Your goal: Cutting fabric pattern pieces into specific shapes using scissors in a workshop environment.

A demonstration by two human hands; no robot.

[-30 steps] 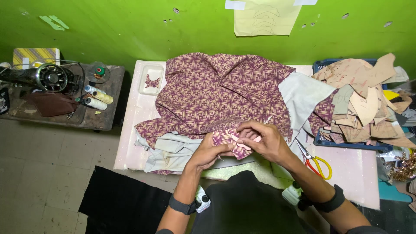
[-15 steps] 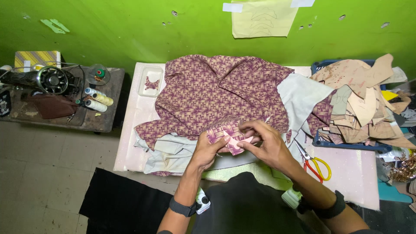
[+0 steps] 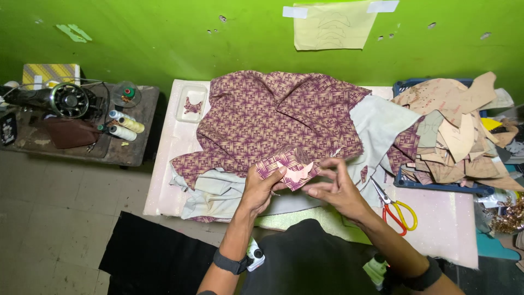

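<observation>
Left hand [image 3: 261, 188] pinching the folded edge of the purple patterned fabric [image 3: 273, 123], thumb on the small pink paper pattern piece [image 3: 297, 172] lying just beyond the knuckles. Right hand [image 3: 338, 188] released, fingers spread, fingertips brushing the piece's far side. Best to keep the piece flat and aligned, scissors [image 3: 396, 207] waiting just right of the right hand.
</observation>
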